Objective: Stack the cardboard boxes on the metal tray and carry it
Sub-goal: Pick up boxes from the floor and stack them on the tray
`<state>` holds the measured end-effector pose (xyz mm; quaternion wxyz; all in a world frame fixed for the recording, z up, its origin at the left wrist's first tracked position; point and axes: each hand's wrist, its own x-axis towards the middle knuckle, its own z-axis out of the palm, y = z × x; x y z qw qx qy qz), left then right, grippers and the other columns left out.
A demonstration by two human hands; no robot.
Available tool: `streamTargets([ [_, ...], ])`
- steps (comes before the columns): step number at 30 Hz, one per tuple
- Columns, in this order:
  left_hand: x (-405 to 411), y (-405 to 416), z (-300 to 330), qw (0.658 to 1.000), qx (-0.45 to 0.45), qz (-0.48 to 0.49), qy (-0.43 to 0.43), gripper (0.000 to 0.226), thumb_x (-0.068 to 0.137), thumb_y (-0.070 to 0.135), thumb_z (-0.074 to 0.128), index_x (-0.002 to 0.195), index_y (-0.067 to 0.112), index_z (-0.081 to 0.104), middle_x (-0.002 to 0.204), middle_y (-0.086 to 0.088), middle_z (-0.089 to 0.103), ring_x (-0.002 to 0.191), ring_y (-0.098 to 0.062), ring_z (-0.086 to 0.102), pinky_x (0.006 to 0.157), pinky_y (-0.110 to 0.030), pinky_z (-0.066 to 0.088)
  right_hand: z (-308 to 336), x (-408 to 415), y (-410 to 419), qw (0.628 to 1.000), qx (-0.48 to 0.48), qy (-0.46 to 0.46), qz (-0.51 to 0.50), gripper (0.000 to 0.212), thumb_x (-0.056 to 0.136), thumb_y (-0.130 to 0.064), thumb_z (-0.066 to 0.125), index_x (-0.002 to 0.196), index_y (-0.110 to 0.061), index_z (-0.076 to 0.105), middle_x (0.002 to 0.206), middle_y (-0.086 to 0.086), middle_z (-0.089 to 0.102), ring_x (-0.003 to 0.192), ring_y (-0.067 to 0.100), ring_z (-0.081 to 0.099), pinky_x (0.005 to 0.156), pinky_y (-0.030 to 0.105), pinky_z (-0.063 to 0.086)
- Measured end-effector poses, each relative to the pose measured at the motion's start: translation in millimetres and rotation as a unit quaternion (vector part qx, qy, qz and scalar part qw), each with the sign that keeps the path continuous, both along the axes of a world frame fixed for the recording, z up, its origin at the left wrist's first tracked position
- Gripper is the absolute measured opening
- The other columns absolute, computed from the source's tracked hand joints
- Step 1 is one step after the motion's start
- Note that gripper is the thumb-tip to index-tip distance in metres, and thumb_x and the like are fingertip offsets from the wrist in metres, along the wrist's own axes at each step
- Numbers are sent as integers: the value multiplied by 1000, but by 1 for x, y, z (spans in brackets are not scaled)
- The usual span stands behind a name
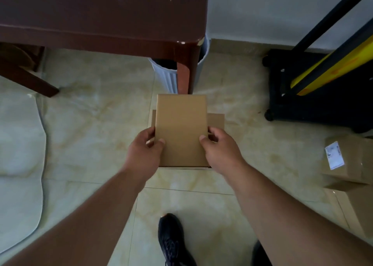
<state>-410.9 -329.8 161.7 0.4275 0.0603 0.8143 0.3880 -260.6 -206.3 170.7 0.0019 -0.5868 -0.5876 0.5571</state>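
A: Item one, cardboard boxes. Count?

B: Four in view. The top box [181,130] is gripped between both hands, left hand [145,150] on its left edge, right hand [222,150] on its right edge, thumbs on the top face and fingers curled round the sides. A second box [216,120] lies directly under it, its corners showing beyond both hands. Two more, one labelled box [347,160] and one plain box [357,209], lie on the floor well to the right of the right hand.

A: Metal tray?

B: Cannot tell; only a thin pale edge shows beneath the stack, nearer than the hands.

A: Other stock?

B: One brown bench [101,19] beyond the hands, one white ribbed bin [167,78] under its corner, one black-and-yellow trolley [314,84] far right, one black shoe [171,241] nearer than the hands.
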Motion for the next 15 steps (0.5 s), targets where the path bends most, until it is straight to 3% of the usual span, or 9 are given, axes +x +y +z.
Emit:
streamTargets([
  [6,-45,4,-26,1000,-11,14,26,37,102,20,62,139,24,60,133,9,66,119,-13,64,79,-18,45,-26,-41,10,999,-45,6,23,30,101,-28,60,130,-22,67,117,-7,71,105,15,67,80,24,47],
  [15,-66,13,-45,1000,-15,6,22,35,103,23,60,138,28,60,131,15,65,115,-11,64,81,-20,45,-51,-63,22,997,-63,-23,38,27,101,-28,61,126,-21,70,115,-4,74,94,16,68,79,27,51],
])
